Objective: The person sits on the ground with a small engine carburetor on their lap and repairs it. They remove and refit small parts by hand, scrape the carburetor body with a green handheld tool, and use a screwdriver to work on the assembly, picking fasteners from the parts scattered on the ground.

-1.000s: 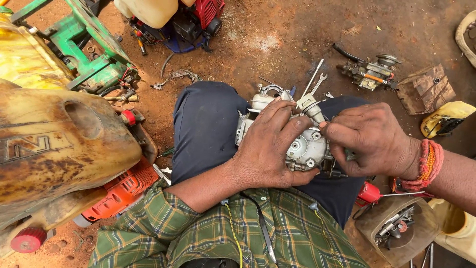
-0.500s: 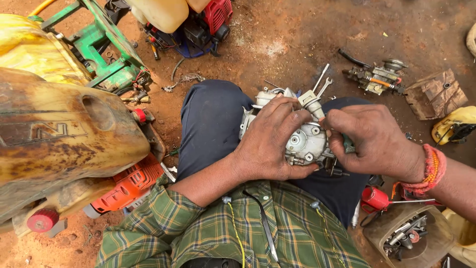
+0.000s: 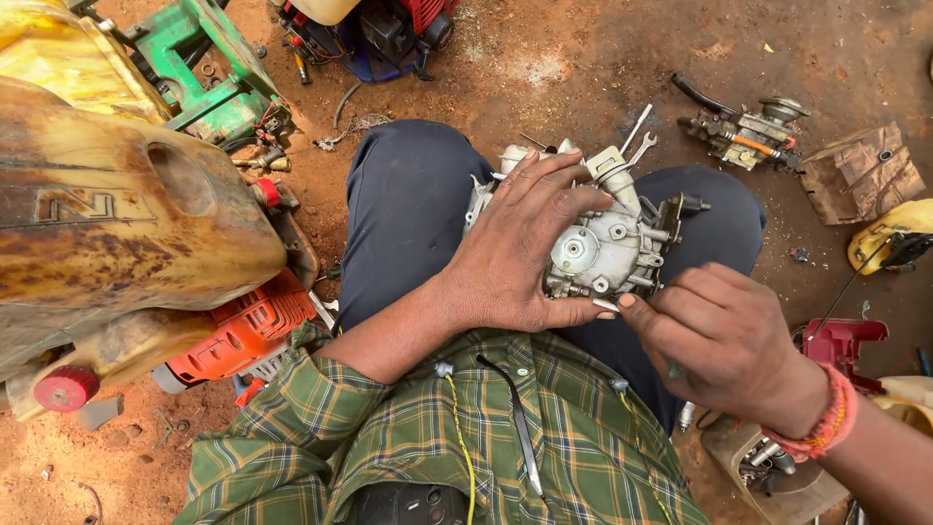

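Change since a second ago: the right hand (image 3: 724,345) has come off the grey cast-metal carburettor body (image 3: 607,248) and dropped toward its lower right corner; the left hand (image 3: 520,248) stays spread on it.
Head view, left hand: fingers splayed wide, palm pressed over the casting's left side, holding it down on the lap in dark blue trousers (image 3: 408,209).
Head view, right hand: loosely curled, fingertips pinched together just beside the casting's lower edge; whether they grip anything I cannot tell.
Around: a steel spanner (image 3: 637,136) lies at the casting's far edge; a second small engine part (image 3: 748,131) sits on the red dirt beyond the knee.
Obstructions: a worn yellow fuel tank (image 3: 117,214) and orange housing (image 3: 243,335) crowd the left.
Open room: bare ground ahead of the knees.
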